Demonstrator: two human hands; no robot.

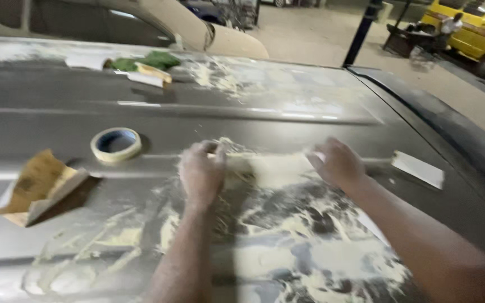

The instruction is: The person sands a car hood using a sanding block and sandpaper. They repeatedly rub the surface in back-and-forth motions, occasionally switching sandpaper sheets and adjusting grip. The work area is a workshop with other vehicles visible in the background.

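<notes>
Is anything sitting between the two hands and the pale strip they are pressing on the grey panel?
Nothing visible. The left hand and right hand both rest directly on the pale strip. The tape roll and the folded sandpaper lie off to the left, apart from it.

There is a single view, from a camera worn on the person's head. It looks forward and steeply down over a grey car panel (310,95) smeared with pale filler, from close above it. Both forearms enter from the bottom edge, with the left hand (200,171) and right hand (338,163) near the frame's middle. The upper edge takes in more distant ground: another car (141,22) at the top left, a yellow vehicle (478,33) at the top right.
</notes>
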